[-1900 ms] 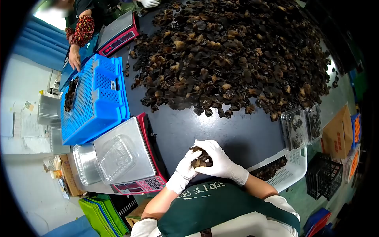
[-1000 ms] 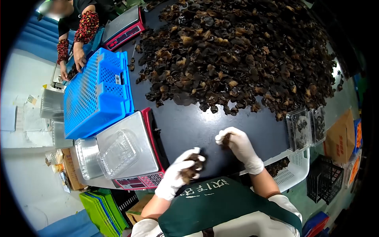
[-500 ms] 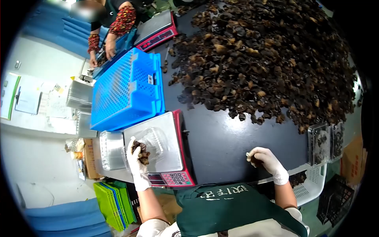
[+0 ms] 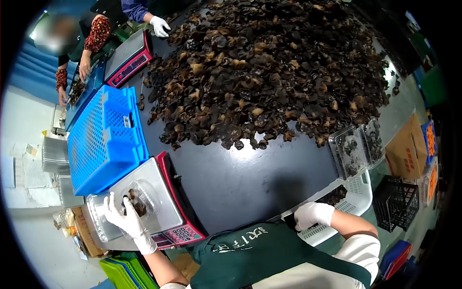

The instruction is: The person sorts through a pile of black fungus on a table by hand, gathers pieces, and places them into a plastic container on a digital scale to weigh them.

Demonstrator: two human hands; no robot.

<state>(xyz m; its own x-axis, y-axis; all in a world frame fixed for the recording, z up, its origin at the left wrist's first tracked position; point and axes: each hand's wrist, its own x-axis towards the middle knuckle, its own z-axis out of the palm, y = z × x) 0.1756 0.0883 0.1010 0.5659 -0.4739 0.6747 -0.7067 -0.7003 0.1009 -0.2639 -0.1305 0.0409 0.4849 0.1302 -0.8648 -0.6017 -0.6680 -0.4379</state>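
My left hand (image 4: 126, 219), in a white glove, is over a clear plastic box (image 4: 156, 202) on the near scale (image 4: 166, 197). Its fingers are spread, beside dark wood ear mushrooms (image 4: 137, 204) lying in the box; a small dark piece shows by a fingertip. My right hand (image 4: 314, 215), also gloved, is at the table's front edge above a white basket (image 4: 362, 197). Its fingers curl downward with the tips hidden, so what they hold cannot be made out. Dark pieces lie in the basket next to it.
A large heap of wood ear mushrooms (image 4: 260, 72) covers the far table. An upturned blue crate (image 4: 103, 139) stands beyond the scale. Clear boxes (image 4: 349, 154) sit at the right edge. A second scale (image 4: 129, 60) and two co-workers' hands (image 4: 159, 26) are at the far left.
My head view has turned right. My left hand has spread its fingers, and the mushrooms it held lie in the box. My right hand has moved from the tabletop to the basket.
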